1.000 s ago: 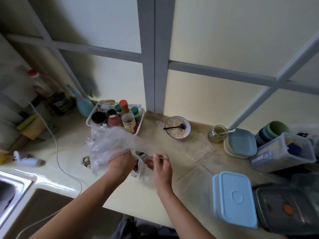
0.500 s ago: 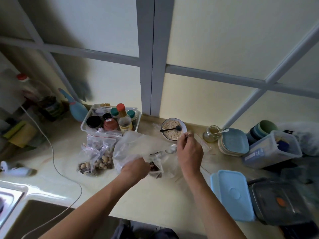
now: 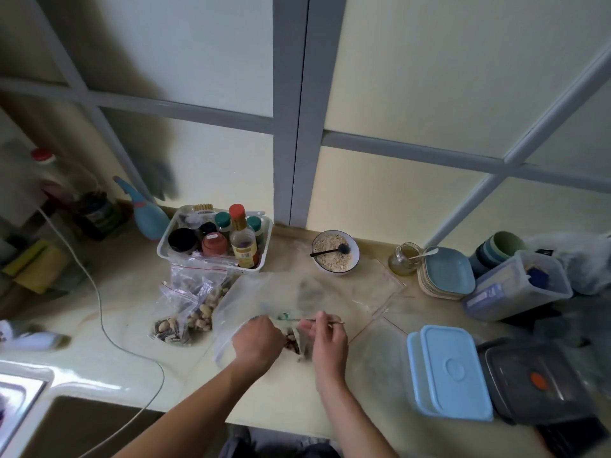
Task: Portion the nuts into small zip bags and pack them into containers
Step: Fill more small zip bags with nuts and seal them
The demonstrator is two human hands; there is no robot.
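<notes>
At mid-bench, left hand (image 3: 256, 338) grips the big plastic bag (image 3: 264, 299) of nuts (image 3: 291, 338); right hand (image 3: 327, 338) pinches a spoon (image 3: 317, 320) at its mouth — if the limp film sags, nuts could scatter.

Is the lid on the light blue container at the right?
Yes, the light blue container has its lid closed on top, standing beside the dark container.

We look from one head camera, forward and steeply down, close over the counter (image 3: 125, 292) toward the window (image 3: 297, 110).
</notes>
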